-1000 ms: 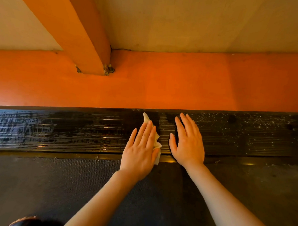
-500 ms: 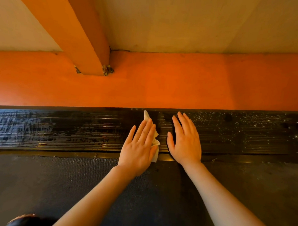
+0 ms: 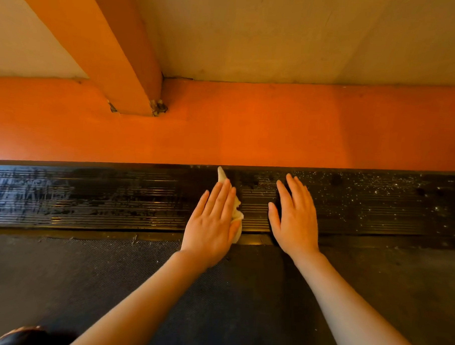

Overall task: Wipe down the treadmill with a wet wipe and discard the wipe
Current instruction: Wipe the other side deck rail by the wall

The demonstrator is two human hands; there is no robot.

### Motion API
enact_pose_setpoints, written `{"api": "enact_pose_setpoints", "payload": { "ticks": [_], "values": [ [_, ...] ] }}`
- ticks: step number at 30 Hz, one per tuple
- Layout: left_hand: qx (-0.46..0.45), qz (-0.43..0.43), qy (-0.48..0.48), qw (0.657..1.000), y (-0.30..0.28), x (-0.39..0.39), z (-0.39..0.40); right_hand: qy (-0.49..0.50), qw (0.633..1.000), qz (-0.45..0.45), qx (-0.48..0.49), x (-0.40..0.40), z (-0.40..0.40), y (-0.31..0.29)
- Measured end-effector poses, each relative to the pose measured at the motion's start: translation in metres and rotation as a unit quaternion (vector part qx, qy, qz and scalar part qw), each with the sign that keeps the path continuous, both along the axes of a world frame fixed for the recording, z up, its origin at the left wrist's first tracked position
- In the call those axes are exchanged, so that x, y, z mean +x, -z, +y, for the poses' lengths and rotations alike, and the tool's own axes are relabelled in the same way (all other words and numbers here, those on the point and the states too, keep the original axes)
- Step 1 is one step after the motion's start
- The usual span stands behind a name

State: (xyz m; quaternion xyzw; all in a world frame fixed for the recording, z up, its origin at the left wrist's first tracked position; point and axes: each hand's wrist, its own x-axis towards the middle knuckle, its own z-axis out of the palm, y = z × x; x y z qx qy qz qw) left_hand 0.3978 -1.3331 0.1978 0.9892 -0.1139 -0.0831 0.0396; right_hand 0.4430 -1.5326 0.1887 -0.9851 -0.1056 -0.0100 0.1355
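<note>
The treadmill's black ribbed side rail [image 3: 115, 198] runs left to right across the middle of the view, with the dark belt [image 3: 86, 283] nearer to me. My left hand [image 3: 212, 221] lies flat on the rail and presses a pale wet wipe [image 3: 237, 212] under its palm; a corner of the wipe pokes out past the fingertips. My right hand [image 3: 295, 217] rests flat on the rail just to the right, fingers apart, holding nothing. The rail looks wet and streaked left of my hands and speckled with dust to the right.
Beyond the rail runs an orange frame beam [image 3: 275, 127], and an orange upright post [image 3: 109, 49] rises from it at the upper left. A pale floor [image 3: 305, 37] lies behind. At the bottom edge my knees are partly visible.
Both hands have slid a little to the left along the rail, the left one carrying the wipe with it.
</note>
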Motion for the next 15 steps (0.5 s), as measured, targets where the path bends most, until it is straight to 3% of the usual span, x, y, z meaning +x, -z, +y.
{"api": "enact_pose_setpoints", "payload": {
  "ticks": [3, 10, 15],
  "values": [
    [-0.004, 0.003, -0.007, 1.0, 0.003, -0.005, -0.003, 0.004, 1.0, -0.009, -0.004, -0.001, 0.001, 0.002],
    [0.029, 0.047, -0.018, 0.998, -0.006, 0.061, -0.015, 0.005, 1.0, -0.018, 0.002, -0.002, 0.001, 0.005],
    [0.01, 0.025, -0.001, 1.0, -0.003, 0.023, -0.014, 0.007, 1.0, -0.019, 0.0, -0.002, 0.001, 0.006]
  ]
}}
